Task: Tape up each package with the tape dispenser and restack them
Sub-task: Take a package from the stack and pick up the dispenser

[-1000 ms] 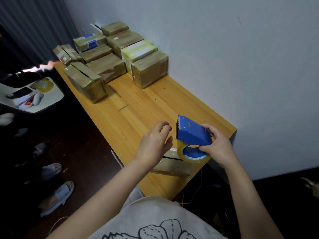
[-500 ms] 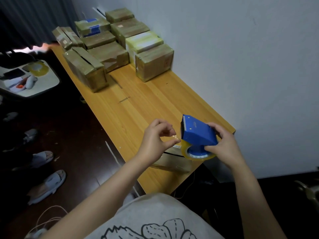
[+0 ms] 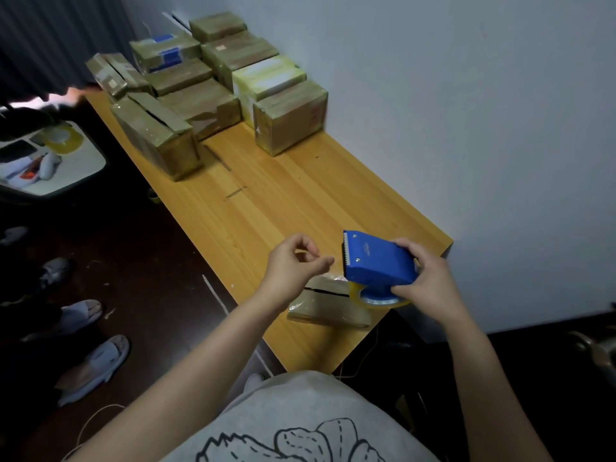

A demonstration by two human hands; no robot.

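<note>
Grips the blue tape dispenser (image 3: 376,261) in the right hand (image 3: 430,278), fingers curled round its body, above the table's (image 3: 283,201) near end. Holds the left hand (image 3: 293,265) just beside its toothed edge, fingers curled; cannot tell whether tape is pinched. Shows 1 flat package (image 3: 330,306) on the table under the dispenser, other packages (image 3: 216,91) at the table's far end.

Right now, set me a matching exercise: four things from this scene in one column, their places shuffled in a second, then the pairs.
1. blue plastic tape dispenser
2. flat brown cardboard package
3. pale white-topped taped box
4. yellow tape roll

A. on the white side surface at the left
B. far end of the wooden table, beside the white wall
C. gripped in the right hand
D. table's near end, below the dispenser

Pairs: 1-C, 2-D, 3-B, 4-A
</note>
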